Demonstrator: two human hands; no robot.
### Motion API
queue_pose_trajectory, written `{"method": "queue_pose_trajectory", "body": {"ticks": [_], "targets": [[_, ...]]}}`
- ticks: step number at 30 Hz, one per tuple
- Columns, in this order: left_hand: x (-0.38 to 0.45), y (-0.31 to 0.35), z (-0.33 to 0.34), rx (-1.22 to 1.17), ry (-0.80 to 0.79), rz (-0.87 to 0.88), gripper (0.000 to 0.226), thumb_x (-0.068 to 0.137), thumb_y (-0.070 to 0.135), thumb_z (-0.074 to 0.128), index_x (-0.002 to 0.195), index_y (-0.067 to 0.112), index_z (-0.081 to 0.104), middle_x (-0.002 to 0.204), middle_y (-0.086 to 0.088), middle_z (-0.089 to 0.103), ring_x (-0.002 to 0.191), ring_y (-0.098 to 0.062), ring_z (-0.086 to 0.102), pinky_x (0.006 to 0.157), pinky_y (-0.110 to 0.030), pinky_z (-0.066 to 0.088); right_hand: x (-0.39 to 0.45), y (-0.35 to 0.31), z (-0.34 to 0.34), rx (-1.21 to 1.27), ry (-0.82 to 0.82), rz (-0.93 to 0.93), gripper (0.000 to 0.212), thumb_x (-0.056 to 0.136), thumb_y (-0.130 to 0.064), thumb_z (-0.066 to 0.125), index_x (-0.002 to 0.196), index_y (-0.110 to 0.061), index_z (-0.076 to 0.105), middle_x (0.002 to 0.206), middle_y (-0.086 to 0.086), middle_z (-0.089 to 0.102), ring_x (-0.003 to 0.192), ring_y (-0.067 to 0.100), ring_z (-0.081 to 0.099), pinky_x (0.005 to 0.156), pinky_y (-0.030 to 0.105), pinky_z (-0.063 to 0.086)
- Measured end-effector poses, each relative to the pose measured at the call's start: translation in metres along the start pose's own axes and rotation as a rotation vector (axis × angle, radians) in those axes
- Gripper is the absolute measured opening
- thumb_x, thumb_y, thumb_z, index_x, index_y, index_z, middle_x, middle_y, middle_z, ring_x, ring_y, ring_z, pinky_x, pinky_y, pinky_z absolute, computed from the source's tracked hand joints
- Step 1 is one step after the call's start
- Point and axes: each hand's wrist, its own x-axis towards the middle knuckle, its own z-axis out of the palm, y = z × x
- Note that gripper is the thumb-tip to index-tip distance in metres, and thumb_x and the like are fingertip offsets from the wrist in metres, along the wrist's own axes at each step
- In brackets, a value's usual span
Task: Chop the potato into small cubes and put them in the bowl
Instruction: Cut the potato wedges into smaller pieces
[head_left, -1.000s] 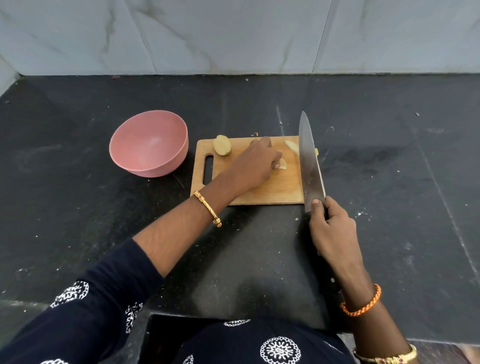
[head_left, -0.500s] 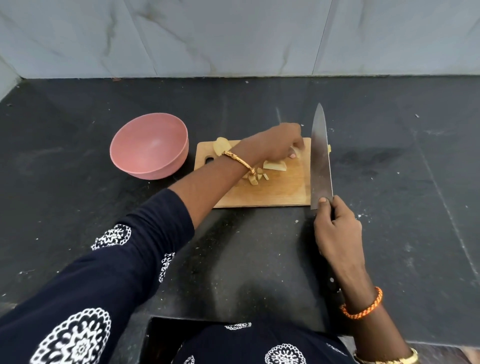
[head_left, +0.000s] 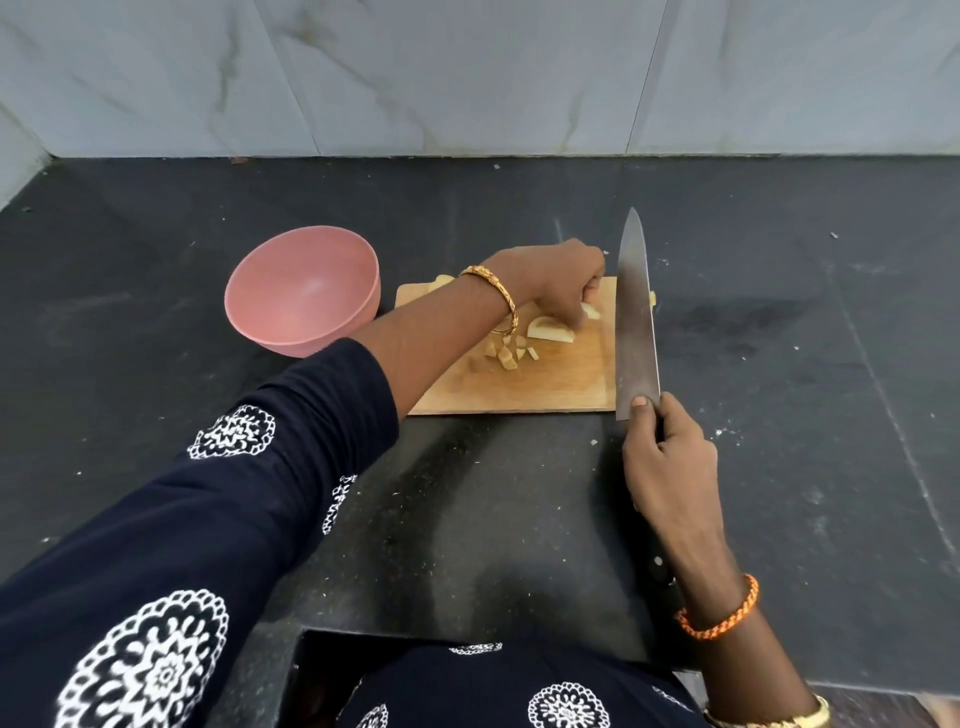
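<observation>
A wooden cutting board (head_left: 561, 387) lies on the black counter. On it are a pale potato slice (head_left: 550, 331), a small heap of potato cubes (head_left: 506, 356) and a potato piece (head_left: 441, 281) at the far left corner, mostly hidden by my arm. My left hand (head_left: 558, 278) reaches over the board's far right part and pinches a potato strip (head_left: 590, 310). My right hand (head_left: 660, 457) grips the handle of a large chef's knife (head_left: 636, 317), whose blade lies along the board's right edge. The pink bowl (head_left: 304, 291) stands left of the board, with nothing in it.
A grey marble wall (head_left: 467, 78) backs the black counter (head_left: 805, 364). A small potato bit (head_left: 653, 298) lies just right of the blade. White crumbs speckle the counter. The counter's front edge runs close to my body.
My left hand moved from the board's middle to its far right part and took hold of a potato strip, uncovering the cubes. The knife has shifted slightly right.
</observation>
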Motion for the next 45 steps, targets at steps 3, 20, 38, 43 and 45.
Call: {"method": "queue_pose_trajectory", "body": {"ticks": [3,20,38,43,45], "targets": [[0.001,-0.001,0.0,-0.022,-0.011,-0.035,0.034,0.069,0.021,0.076,0.094,0.014,0.054,0.096,-0.002,0.055,0.083,-0.019,0.054,0.067,-0.026,0.045,-0.001,0.0,-0.002,0.009,0.014,0.01,0.036,0.101,-0.028,0.04,0.077,-0.002,0.045,0.064,0.003,0.047,0.058,0.015,0.041,0.057,0.038,0.04],[-0.063,-0.01,0.006,-0.419,0.19,-0.051,0.015,0.078,0.012,0.072,0.092,0.015,0.073,0.082,0.01,0.067,0.064,0.004,0.06,0.064,-0.009,0.046,0.002,0.0,0.002,0.018,-0.017,0.041,0.037,0.099,-0.032,0.041,0.077,-0.003,0.045,0.065,0.006,0.048,0.06,0.02,0.045,0.06,0.046,0.05],[-0.076,-0.005,0.076,-0.32,0.697,-0.025,0.031,0.087,0.017,0.062,0.116,0.007,0.063,0.111,-0.004,0.065,0.102,-0.016,0.057,0.088,-0.024,0.047,-0.001,0.002,0.004,-0.077,-0.128,0.037,0.036,0.101,-0.03,0.038,0.081,-0.003,0.051,0.071,0.011,0.057,0.06,0.018,0.047,0.053,0.025,0.038],[-0.072,-0.005,0.079,-0.389,0.754,-0.08,0.028,0.083,0.012,0.065,0.11,0.005,0.067,0.098,-0.007,0.068,0.092,-0.019,0.06,0.083,-0.031,0.049,-0.003,-0.003,0.011,-0.106,-0.167,0.009,0.034,0.102,-0.028,0.037,0.078,-0.006,0.047,0.07,0.008,0.056,0.059,0.015,0.048,0.054,0.024,0.037],[-0.072,-0.002,0.079,-0.41,0.77,-0.111,0.027,0.083,0.011,0.066,0.109,0.005,0.067,0.097,-0.007,0.068,0.09,-0.019,0.06,0.082,-0.032,0.05,-0.002,-0.005,0.013,-0.118,-0.165,0.006,0.034,0.102,-0.028,0.037,0.077,-0.006,0.046,0.069,0.009,0.055,0.057,0.015,0.047,0.053,0.024,0.037]]}}
